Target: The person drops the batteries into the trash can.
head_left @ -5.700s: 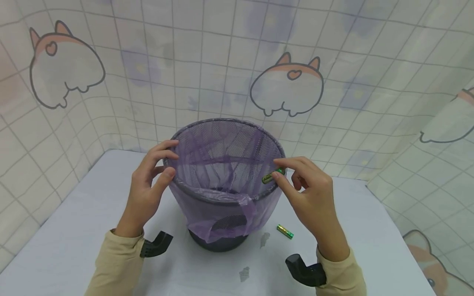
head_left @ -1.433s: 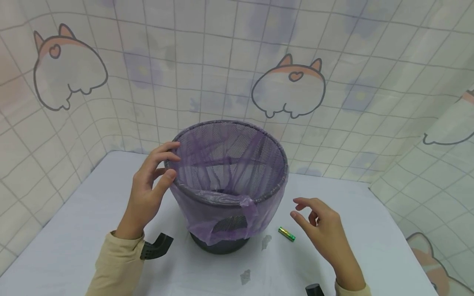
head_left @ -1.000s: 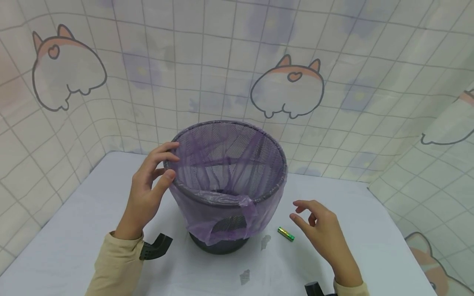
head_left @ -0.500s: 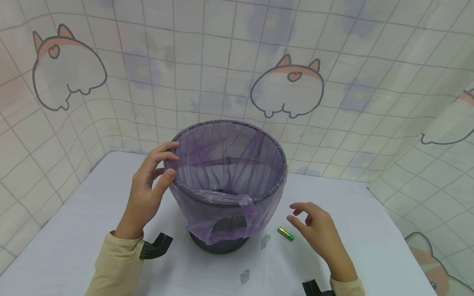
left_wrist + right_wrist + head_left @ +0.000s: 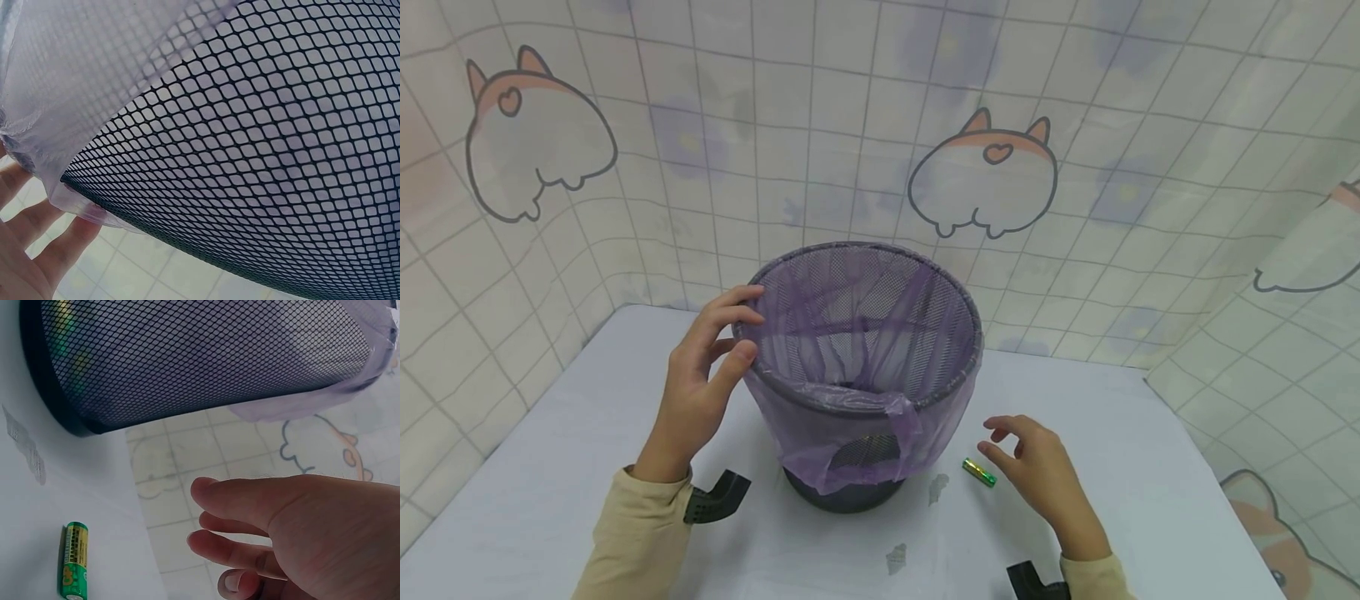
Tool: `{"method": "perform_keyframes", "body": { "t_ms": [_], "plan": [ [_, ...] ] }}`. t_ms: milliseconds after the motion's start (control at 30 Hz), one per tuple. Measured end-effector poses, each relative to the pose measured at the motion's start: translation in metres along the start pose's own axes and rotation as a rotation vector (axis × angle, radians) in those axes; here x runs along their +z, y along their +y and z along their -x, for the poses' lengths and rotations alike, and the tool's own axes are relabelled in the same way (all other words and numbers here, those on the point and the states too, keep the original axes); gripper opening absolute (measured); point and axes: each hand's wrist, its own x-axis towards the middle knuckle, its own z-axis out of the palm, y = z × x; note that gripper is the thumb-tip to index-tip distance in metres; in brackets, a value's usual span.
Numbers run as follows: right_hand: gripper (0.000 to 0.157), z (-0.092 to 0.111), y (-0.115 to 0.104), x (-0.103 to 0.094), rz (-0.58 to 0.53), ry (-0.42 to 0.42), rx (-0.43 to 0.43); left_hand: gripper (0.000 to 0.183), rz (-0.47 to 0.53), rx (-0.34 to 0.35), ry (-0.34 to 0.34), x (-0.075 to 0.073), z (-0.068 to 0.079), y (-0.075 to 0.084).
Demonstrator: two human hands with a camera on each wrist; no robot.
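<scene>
A dark mesh wastebasket (image 5: pixel 842 497), lined with a purple plastic bag (image 5: pixel 917 433), stands upright on the white table. My left hand (image 5: pixel 696 392) holds its rim at the left, fingers over the edge and thumb at the front; the left wrist view shows several of those fingers (image 5: pixel 69 244) against the bag. One green and gold battery (image 5: pixel 978 472) lies on the table to the right of the basket. Just right of it hovers my right hand (image 5: pixel 1037 467), fingers loosely bent and holding nothing. In the right wrist view, blurred green and yellow shapes (image 5: pixel 65 337) show through the mesh low in the basket.
Two grey patches, one nearer the basket (image 5: pixel 937 489) and one nearer the front (image 5: pixel 896 559), mark the table. A tile-patterned curtain (image 5: pixel 850 125) with cartoon animals closes off the back and sides. A black device (image 5: pixel 718 497) sits on the left wrist.
Several seconds ago my right hand held another battery over the basket's rim; now it holds none. Over the last second it has drifted down and left toward the battery on the table. The left hand stays.
</scene>
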Motion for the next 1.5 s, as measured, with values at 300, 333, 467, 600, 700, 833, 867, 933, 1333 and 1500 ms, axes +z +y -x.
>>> {"method": "perform_keyframes", "body": {
  "t_ms": [300,333,467,600,700,833,867,933,1333,1500],
  "plan": [
    [0.029,-0.002,0.006,0.007,-0.009,-0.017,-0.005,0.027,-0.007,0.0,0.001,0.0,0.0,0.0],
    [0.03,-0.002,0.006,0.008,-0.01,-0.024,0.0,0.027,-0.006,0.0,0.001,0.0,0.0,0.0],
    [0.03,-0.003,0.007,0.011,-0.009,-0.056,0.02,0.026,-0.001,0.003,0.0,0.0,0.0,0.0],
    [0.03,-0.004,0.008,0.016,-0.011,-0.083,0.044,0.026,0.002,0.004,-0.001,0.0,-0.001,0.0],
    [0.03,-0.005,0.009,0.02,-0.01,-0.095,0.055,0.027,0.001,0.005,-0.001,0.0,-0.001,0.0],
    [0.03,-0.005,0.011,0.024,-0.007,-0.099,0.047,0.027,0.0,0.005,-0.001,0.0,-0.001,0.0],
    [0.03,-0.005,0.012,0.024,-0.009,-0.1,0.046,0.027,0.0,0.006,-0.001,0.0,0.0,0.0],
    [0.03,-0.005,0.012,0.025,-0.009,-0.104,0.043,0.026,-0.002,0.008,0.0,0.0,-0.001,0.0],
    [0.028,-0.005,0.015,0.03,-0.023,-0.133,0.087,0.027,-0.012,0.006,-0.002,0.0,0.0,0.0],
    [0.028,-0.006,0.017,0.032,-0.026,-0.15,0.097,0.026,-0.011,0.007,0.0,0.0,0.0,0.0]
  ]
}}
